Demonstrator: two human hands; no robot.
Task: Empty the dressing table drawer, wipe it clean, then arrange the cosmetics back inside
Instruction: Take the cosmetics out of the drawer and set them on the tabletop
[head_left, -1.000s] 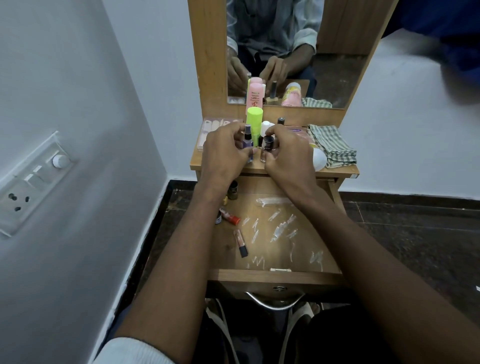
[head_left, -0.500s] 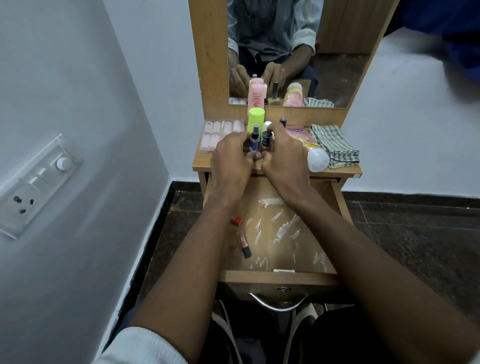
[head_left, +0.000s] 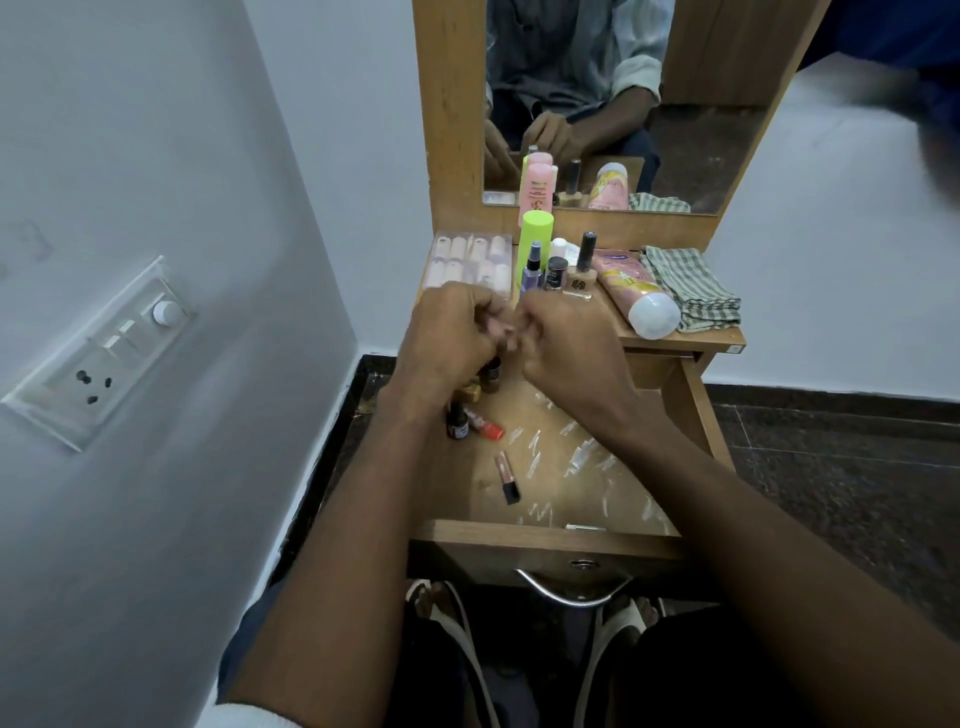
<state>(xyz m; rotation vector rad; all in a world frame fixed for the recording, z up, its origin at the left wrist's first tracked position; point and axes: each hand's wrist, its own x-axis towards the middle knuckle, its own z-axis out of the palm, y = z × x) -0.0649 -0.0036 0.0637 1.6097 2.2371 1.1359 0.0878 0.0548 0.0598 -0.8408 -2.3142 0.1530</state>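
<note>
Over the open drawer (head_left: 545, 535), in the head view, both hands have drawn back from the cluster of bottles on the surface (head_left: 680, 340) and now hang lower, above the drawer's far left corner. A second ago the left hand (head_left: 447, 338) and the right hand (head_left: 571, 348) were up among those bottles, fingers closed round small ones. Now the purple spray bottle (head_left: 532, 270), the dark jar (head_left: 555, 273) and the tall nail polish (head_left: 582, 270) stand alone on the surface, released. Both hands show curled fingers that nearly meet; whether either grip holds anything I cannot tell, since the fingers hide whatever lies between them and the frame is blurred there.

My reading is that emptying is under way and not finished. Cosmetics remain in the drawer: a small dark bottle (head_left: 457, 423) and a red-capped tube (head_left: 485, 428) lie touching at the left, a lip gloss (head_left: 506, 478) lies apart nearer the front, and brown and gold bottles sit just under the left hand. Scattered clear nail tips (head_left: 576, 457) cover the drawer floor. The folded checked cloth (head_left: 691, 291) rests at the right of the surface beside the pink tube (head_left: 631, 291), unused, so wiping has not begun. The nail tip box (head_left: 467, 260) lies at the left, before the green-capped bottle's (head_left: 535, 234) side.
</note>
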